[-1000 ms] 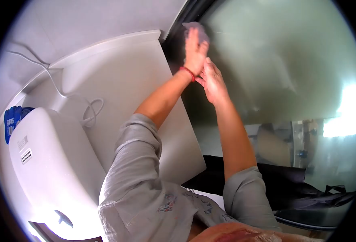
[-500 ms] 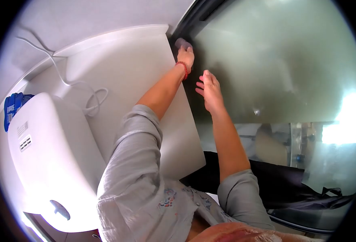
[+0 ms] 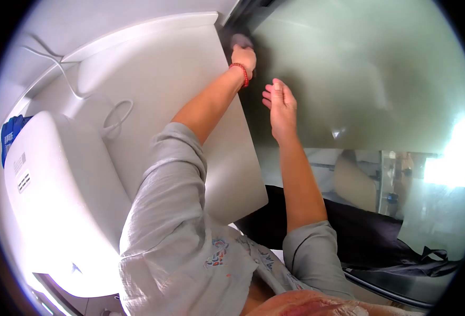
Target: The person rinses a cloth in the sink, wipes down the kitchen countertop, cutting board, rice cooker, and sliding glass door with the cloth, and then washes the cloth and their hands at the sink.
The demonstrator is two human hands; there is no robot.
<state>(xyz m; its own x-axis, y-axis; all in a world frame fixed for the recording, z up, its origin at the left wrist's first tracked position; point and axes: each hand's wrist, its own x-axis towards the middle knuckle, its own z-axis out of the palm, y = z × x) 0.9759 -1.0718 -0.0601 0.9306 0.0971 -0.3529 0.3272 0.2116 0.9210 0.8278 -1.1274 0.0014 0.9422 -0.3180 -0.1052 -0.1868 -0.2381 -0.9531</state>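
My left hand (image 3: 244, 57), with a red beaded bracelet (image 3: 241, 71) at the wrist, is closed on a bunched greyish-purple cloth (image 3: 241, 40). It reaches to the far corner, where the white counter (image 3: 190, 68) meets the dark frame and the frosted glass panel (image 3: 359, 79). The hand partly hides the cloth. My right hand (image 3: 283, 110) is held up in front of the glass, fingers extended and slightly curled, with nothing in it. Whether it touches the glass I cannot tell.
A rounded white appliance (image 3: 58, 195) stands on the counter at left, with a blue packet (image 3: 12, 138) behind it. A white cable (image 3: 117, 117) loops across the counter. Black fabric (image 3: 359, 234) lies below my right forearm, beside the glass.
The view has tilted, so the counter and glass sit higher in the picture. My left hand stays in the corner with the cloth. My right hand remains raised, slightly further right.
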